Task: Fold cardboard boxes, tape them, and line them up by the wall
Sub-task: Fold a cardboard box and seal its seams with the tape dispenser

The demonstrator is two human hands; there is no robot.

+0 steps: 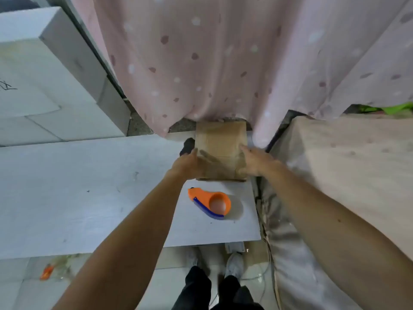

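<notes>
Box is folded and taped, both hands on it, about to go against the curtain side.

Biggest thing up top, 11 to 2 o'clock, is the pink spotted fabric curtain hanging down to the back edge of the flat white work table. At 12 sits the small brown cardboard box, glossy with tape, long axis running straight away from the person, its far end already just under the curtain hem. Left hand is pressed to the box's left side, right hand to its right side, fingers spread flat, so it's clamped between the two palms, neither nearer. Looks to me like a straight shove forward is all it needs. The orange and blue plastic tape dispenser lies near the box at 6, untouched.
</notes>
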